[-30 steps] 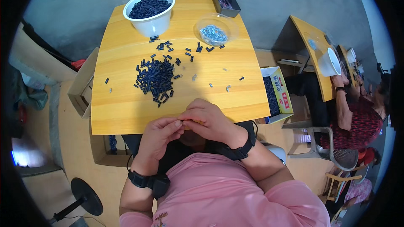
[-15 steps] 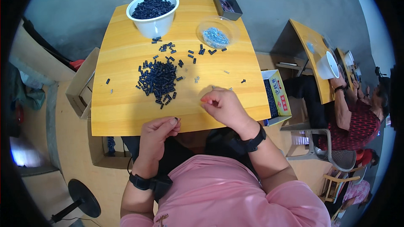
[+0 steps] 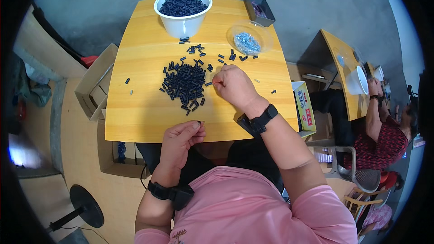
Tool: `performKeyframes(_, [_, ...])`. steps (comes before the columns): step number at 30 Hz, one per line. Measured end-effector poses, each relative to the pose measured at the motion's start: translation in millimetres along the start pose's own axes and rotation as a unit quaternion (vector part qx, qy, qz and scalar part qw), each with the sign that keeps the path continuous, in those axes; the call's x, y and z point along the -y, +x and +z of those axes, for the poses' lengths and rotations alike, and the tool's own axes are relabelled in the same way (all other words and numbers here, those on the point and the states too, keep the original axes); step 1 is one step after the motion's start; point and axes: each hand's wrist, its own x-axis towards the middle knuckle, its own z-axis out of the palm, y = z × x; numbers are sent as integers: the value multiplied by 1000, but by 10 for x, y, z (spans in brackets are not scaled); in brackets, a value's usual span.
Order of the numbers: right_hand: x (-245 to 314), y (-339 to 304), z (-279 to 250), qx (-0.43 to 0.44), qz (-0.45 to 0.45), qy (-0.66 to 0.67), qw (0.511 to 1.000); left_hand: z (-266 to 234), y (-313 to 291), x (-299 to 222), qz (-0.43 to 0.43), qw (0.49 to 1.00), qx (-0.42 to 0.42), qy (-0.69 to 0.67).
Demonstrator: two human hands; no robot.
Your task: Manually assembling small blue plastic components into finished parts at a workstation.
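Observation:
My left hand point(image 3: 181, 139) hovers at the table's near edge, thumb and fingertips pinched together. Something small and dark shows at the fingertips, too small to name. Further in, my right hand point(image 3: 237, 89) is over the tabletop with its fingers curled down and closed; whatever is between them is hidden. Its fingertips are just right of a heap of short black plastic pieces point(image 3: 183, 81), close to a single black piece point(image 3: 208, 84). Several more black pieces point(image 3: 195, 49) lie scattered behind the heap.
At the back of the wooden table point(image 3: 144, 117) stand a white tub point(image 3: 183, 26) full of black pieces, a clear dish point(image 3: 247, 43) of small shiny metal parts and a dark tray point(image 3: 260, 11). Cardboard boxes point(image 3: 106, 79) flank the table. A co-worker point(image 3: 379, 140) sits to the right.
My right hand has moved forward and left to the heap's right side, covering small metal bits that showed there. My left hand stays pinched near the edge. The whole view has shifted slightly.

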Motion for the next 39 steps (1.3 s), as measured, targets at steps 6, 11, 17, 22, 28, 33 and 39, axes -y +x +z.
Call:
performKeyframes(6, [-12, -1, 82, 10, 15, -14, 1000, -18, 8, 9, -8, 1000, 9, -8])
performKeyframes(11, [109, -74, 59, 18, 1, -60, 998, -8, -1, 17, 2, 1000, 6, -5])
performKeyframes(17, [342, -271, -77, 32, -14, -69, 997, 39, -20, 8, 11, 1000, -12, 12])
performKeyframes(22, [421, -488, -150, 31, 66, 77, 994, 90, -61, 52, 47, 996, -11, 78])
performKeyframes(28, [428, -707, -145, 49, 227, 510, 828, 155, -95, 49, 72, 993, -1, 97])
performKeyframes(33, [556, -753, -228, 63, 260, 624, 734, 181, -136, 57, 95, 988, -6, 118])
performKeyframes(39, [653, -823, -223, 64, 250, 587, 768, 216, -160, 73, 122, 982, 3, 141])
